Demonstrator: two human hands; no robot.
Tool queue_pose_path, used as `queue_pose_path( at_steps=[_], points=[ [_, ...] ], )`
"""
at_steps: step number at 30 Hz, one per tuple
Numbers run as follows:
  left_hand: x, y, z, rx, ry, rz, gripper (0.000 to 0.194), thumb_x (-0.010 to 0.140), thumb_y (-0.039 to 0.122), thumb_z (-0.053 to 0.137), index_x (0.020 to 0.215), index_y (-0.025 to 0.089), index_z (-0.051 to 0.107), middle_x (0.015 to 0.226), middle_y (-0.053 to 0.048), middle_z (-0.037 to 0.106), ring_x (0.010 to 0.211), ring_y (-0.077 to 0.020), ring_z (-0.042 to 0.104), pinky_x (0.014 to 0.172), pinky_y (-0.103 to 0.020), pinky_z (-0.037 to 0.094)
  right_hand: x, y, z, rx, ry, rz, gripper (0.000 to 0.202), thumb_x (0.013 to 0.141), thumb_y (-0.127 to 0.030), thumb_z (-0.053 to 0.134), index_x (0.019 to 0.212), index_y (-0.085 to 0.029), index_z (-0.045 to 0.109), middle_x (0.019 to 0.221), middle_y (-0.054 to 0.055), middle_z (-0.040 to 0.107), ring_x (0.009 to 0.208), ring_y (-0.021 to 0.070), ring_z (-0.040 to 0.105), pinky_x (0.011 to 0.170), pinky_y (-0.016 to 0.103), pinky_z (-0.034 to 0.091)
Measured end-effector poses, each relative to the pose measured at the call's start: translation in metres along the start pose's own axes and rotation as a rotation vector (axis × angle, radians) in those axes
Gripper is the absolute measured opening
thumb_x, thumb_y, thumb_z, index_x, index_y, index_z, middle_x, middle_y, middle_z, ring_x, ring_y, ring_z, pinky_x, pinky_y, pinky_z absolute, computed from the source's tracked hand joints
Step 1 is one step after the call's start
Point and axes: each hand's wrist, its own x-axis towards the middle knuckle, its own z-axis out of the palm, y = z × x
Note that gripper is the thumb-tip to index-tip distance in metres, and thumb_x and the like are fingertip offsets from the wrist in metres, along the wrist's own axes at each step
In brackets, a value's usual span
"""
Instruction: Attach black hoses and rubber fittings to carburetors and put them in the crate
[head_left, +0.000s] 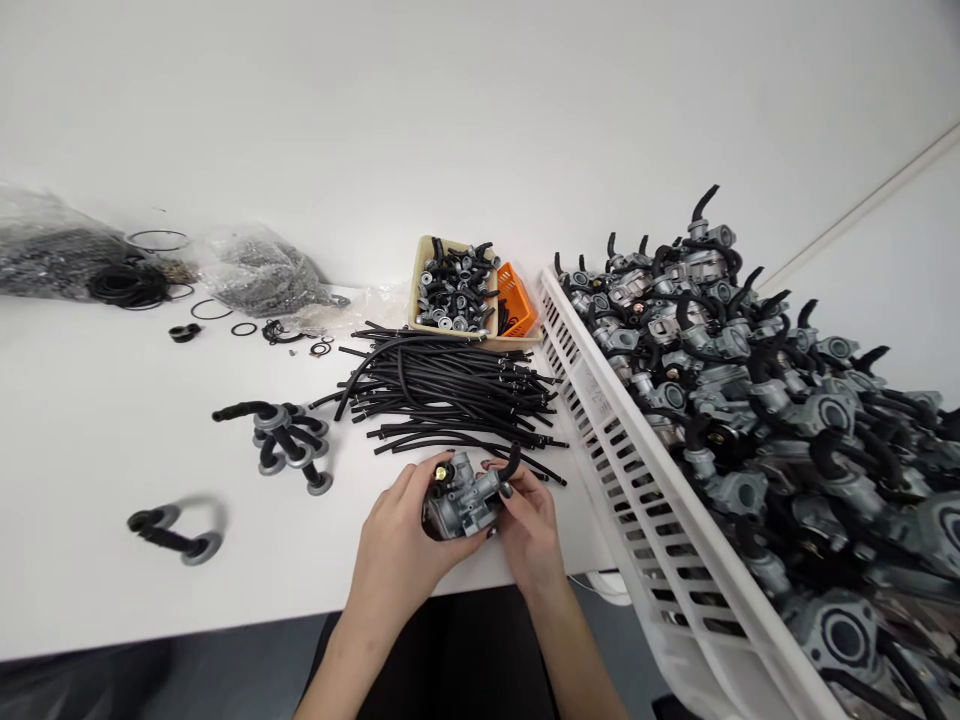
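While the left hand (397, 535) is grasping a grey metal carburetor (466, 497) from its left side, the right hand (534, 525) is pinching the same part at its right end, around the foot of a short black hose (512, 462). The carburetor is sitting between the two hands, above the near edge of the white table (82, 400). The left thumb is running along its near, lower side, and the fingers of that hand are wrapping its left flank, partly out of sight. A brass-coloured round fitting (442, 473) is showing at the upper left of the part, near the left fingertips. The short hose is pointing upward and curving to the right.

Just beyond the hands, a heap of black hoses (457, 390) is lying crosswise. Behind it, a cream tray (416, 285) is holding small hose-fitted pieces, and an orange basket (513, 284) is standing beside it. To the right, a white slotted crate (596, 395) is holding many similar metal parts (727, 390). Left of the hands, a cluster of grey caps with black hoses (292, 440) is resting on the table; a smaller group (174, 535) is lying nearer the front edge.
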Motion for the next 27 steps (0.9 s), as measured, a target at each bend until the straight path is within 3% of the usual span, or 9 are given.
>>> queue_pose_path(
  at_steps=[5,17,22,27],
  points=[
    [-0.0004,-0.0015,-0.0001,0.025,-0.012,0.018,0.061,0.069,0.03,0.076,0.124,0.033,0.049,0.118,-0.002,0.063,0.103,-0.0264,0.063,0.083,-0.038,0.052,0.0011,0.0015,0.0001,-0.019,0.051,-0.013,0.014,0.071,-0.031,0.08,0.081,-0.023,0.075,0.094,0.003,0.072,0.088,0.0185,0.063,0.08,0.028,0.049],
    [-0.0011,-0.0044,0.002,0.025,-0.01,0.031,0.063,0.068,0.032,0.076,0.124,0.032,0.048,0.118,-0.003,0.063,0.103,-0.0267,0.063,0.084,-0.038,0.052,0.0016,0.0058,-0.0033,-0.098,0.116,-0.004,0.038,0.067,-0.034,0.084,0.103,-0.028,0.076,0.099,0.004,0.075,0.09,0.0201,0.065,0.082,0.032,0.051],
    [-0.0024,-0.0037,0.0058,0.109,0.023,0.076,0.064,0.068,0.033,0.076,0.126,0.031,0.048,0.112,-0.003,0.064,0.098,-0.0275,0.064,0.082,-0.04,0.052,0.0019,0.0058,-0.0032,-0.135,0.143,0.007,0.029,0.066,-0.036,0.085,0.092,-0.025,0.078,0.092,0.003,0.075,0.082,0.0185,0.065,0.075,0.029,0.052],
    [-0.0032,-0.0017,0.0063,0.133,0.034,0.081,0.065,0.067,0.03,0.076,0.126,0.032,0.048,0.111,-0.003,0.064,0.096,-0.0269,0.064,0.08,-0.039,0.052,0.002,0.0054,-0.0017,-0.149,0.173,0.041,0.032,0.066,-0.036,0.085,0.095,-0.025,0.077,0.097,0.005,0.075,0.087,0.0211,0.066,0.077,0.032,0.054]
  ],
)
